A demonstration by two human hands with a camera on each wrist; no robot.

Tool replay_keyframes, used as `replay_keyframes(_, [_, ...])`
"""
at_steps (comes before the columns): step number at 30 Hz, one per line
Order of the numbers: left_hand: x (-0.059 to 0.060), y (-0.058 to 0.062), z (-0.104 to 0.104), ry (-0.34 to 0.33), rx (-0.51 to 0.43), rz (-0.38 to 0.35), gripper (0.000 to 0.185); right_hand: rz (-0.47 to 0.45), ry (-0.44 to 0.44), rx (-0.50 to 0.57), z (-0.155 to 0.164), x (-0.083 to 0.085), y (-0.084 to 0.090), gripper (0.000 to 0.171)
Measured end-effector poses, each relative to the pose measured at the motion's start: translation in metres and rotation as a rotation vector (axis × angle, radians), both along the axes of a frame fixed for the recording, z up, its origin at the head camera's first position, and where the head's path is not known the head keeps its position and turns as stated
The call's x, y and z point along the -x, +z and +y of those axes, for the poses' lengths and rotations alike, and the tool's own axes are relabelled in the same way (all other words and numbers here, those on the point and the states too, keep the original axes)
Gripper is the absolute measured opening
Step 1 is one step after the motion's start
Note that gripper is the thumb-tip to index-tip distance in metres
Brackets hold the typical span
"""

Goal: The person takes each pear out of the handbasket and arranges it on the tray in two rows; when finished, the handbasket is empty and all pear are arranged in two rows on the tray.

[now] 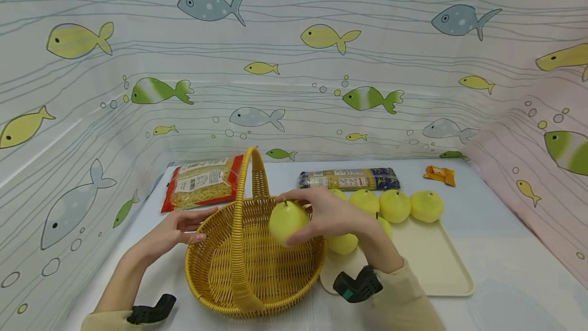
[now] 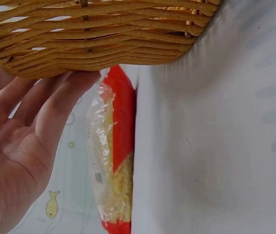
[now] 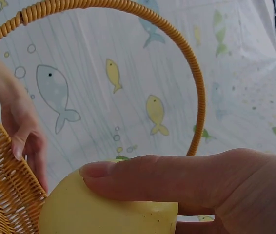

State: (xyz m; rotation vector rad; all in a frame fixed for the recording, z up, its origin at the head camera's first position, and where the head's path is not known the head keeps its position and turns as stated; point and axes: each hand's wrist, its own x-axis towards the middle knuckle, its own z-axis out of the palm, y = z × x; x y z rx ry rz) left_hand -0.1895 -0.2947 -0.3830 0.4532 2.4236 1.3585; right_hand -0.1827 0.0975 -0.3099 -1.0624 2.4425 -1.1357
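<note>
Over the basket (image 1: 257,264), right hand (image 1: 337,216) around a pear (image 1: 288,222).

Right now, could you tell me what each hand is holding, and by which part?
The right hand grips a pear round its body; the left hand only touches the basket rim.

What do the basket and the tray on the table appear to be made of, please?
The basket looks like woven wicker or rattan, perhaps a plastic imitation: golden strands run round its wall, and the handle is wrapped in a tight coil. The tray seems to be smooth cream plastic or melamine, with an even matte surface, rounded corners and a low moulded rim.
</note>
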Motion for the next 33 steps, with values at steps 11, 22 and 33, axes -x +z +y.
replay_keyframes(11, [0.001, 0.002, 0.001, -0.004, -0.005, -0.001, 0.069, -0.001, -0.025, 0.019, 0.010, 0.003, 0.006, 0.071])
replay_keyframes(22, [0.001, -0.001, 0.001, -0.002, -0.011, -0.011, 0.069, -0.004, -0.088, 0.072, 0.032, -0.001, 0.001, 0.070])
replay_keyframes(33, [-0.001, 0.000, 0.002, 0.028, 0.026, -0.026, 0.070, 0.013, -0.163, 0.144, 0.066, -0.008, -0.006, 0.071])
